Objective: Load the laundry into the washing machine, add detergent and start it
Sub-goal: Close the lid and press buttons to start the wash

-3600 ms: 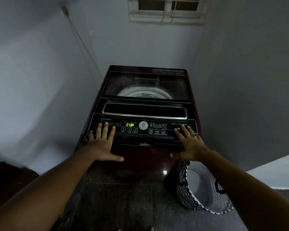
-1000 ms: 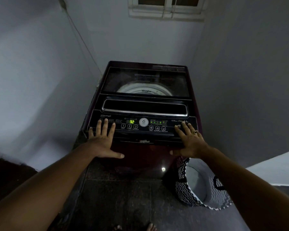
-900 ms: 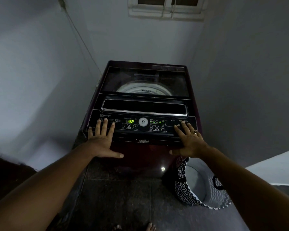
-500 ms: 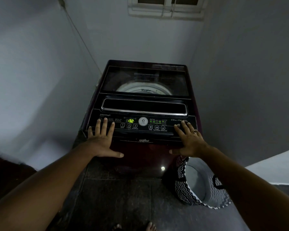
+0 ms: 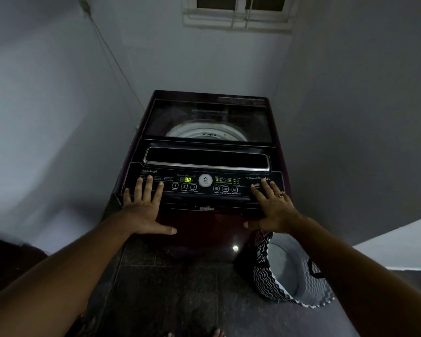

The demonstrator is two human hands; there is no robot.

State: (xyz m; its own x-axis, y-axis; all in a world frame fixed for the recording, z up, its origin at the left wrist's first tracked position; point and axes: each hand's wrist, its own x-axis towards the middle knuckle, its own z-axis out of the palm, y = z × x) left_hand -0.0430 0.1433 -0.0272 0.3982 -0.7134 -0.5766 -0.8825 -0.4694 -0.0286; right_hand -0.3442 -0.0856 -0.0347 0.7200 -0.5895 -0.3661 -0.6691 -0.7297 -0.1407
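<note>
A dark red top-loading washing machine stands in a narrow corner with its glass lid down; the white drum rim shows through it. The control panel is lit and its green display reads 32. My left hand rests flat on the panel's left end, fingers straight and spread. At the panel's right end lies my right hand, also flat, with a ring on one finger. Neither hand holds anything.
A black-and-white zigzag laundry basket stands on the dark tiled floor to the right of the machine; no clothes show inside it. Grey walls close in on both sides. A window is high on the back wall. My toes show at the bottom edge.
The display changed from CUP to 32 between the oldest frame and one second ago. Both hands have stayed in place on the panel; the view has only shifted slightly.
</note>
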